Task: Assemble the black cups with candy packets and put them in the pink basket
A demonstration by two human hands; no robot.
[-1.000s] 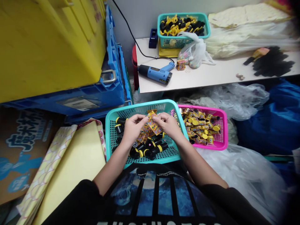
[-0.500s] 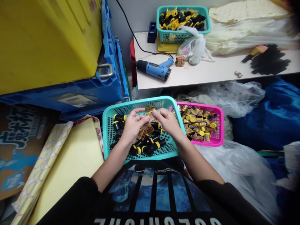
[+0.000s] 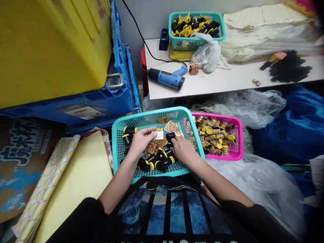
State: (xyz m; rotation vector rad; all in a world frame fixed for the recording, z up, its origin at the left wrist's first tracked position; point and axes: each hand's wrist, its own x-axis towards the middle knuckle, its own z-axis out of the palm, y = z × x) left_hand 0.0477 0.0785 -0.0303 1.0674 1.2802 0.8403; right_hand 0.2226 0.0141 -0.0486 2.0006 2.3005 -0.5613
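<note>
On my lap rests a teal basket (image 3: 118, 130) holding several black tubes with yellow caps (image 3: 154, 163) and loose printed labels (image 3: 171, 127). My left hand (image 3: 140, 141) pinches one small printed label (image 3: 159, 134) above the pile. My right hand (image 3: 181, 148) is lower, its fingers closed on a black tube (image 3: 170, 135) in the basket. Right of it, a pink basket (image 3: 239, 141) is filled with tubes wrapped in yellow labels (image 3: 212, 135).
A white table (image 3: 227, 81) behind carries a blue heat gun (image 3: 165, 77), a second teal basket of tubes (image 3: 196, 28), a plastic bag (image 3: 209, 55) and a black glove (image 3: 288, 67). Yellow and blue crates (image 3: 76, 67) stand left. Yellow sheets (image 3: 81, 172) lie beside my left arm.
Both hands held a strip of labels together; now the left keeps one label alone and the right has dropped down onto a black tube in the basket.
</note>
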